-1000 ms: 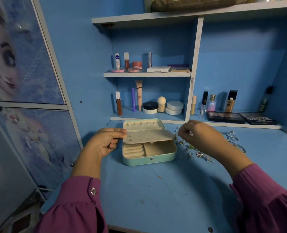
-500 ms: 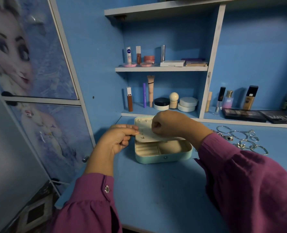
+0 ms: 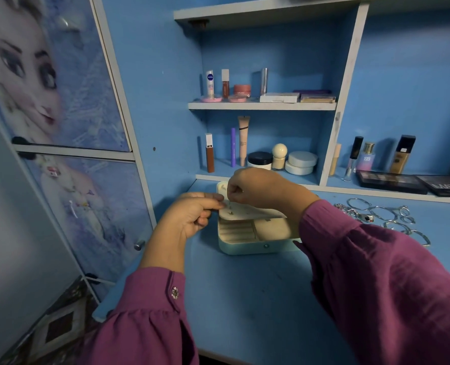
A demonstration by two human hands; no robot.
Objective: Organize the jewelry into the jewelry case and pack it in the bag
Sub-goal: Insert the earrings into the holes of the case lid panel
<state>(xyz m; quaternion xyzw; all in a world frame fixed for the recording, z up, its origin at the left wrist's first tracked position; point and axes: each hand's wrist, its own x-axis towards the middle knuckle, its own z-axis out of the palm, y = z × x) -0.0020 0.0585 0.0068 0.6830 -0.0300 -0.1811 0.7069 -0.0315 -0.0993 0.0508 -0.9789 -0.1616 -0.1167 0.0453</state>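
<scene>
A blue worktop (image 3: 258, 299) fills the lower part of the view, backed by a blue shelf unit (image 3: 347, 83) whose compartments hold cosmetics: tubes and small pots on the upper shelf, jars, a round-topped bottle and more tubes on the lower one, and bottles beside two dark eyeshadow palettes (image 3: 392, 181) in the right bay. To the left stands a cabinet door (image 3: 68, 83) printed with a cartoon figure.

Two arms in magenta sleeves (image 3: 392, 291) reach in over the worktop. Near its back edge, just in front of the lower shelf, sits the jewelry case (image 3: 247, 245), pale green outside and cream inside, with its lid open. A cream earring panel (image 3: 252, 210) is lifted above the tray, tilted, showing the ring rolls and an open compartment underneath.

The left hand (image 3: 189, 219) pinches the panel's left edge between thumb and fingers. The right hand (image 3: 255, 189) hovers over the panel with fingertips pinched together on something too small to identify, pressed to the panel's upper left part.

Well right of the case, a loose cluster of silver bangles and rings (image 3: 387, 216) lies on the worktop.
</scene>
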